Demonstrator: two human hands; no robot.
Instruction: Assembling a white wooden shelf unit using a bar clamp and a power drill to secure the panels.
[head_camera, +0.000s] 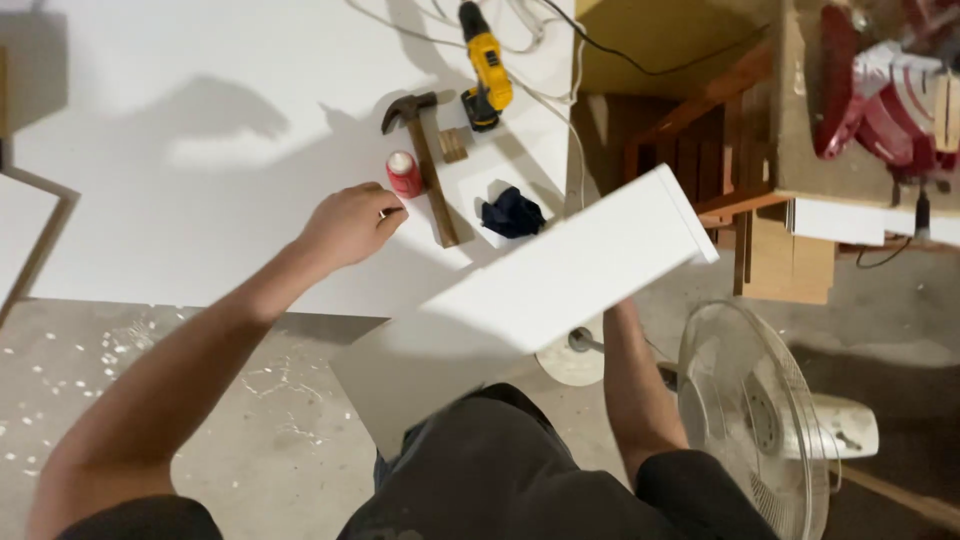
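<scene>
The left hand (350, 225) is rested on the white tabletop (200, 150), fingers curled nearly closed, touching the red glue bottle (404, 174) at its 1 o'clock. A hammer (428, 160) is laid just beside the bottle, at 3 o'clock. The right hand is hidden beneath the white board (560, 270); its grip cannot be determined.

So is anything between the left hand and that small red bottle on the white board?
Nothing visible. The left hand rests on the white board with its fingertips right beside the red bottle. The hammer lies on the bottle's far side, out of the way.
</scene>
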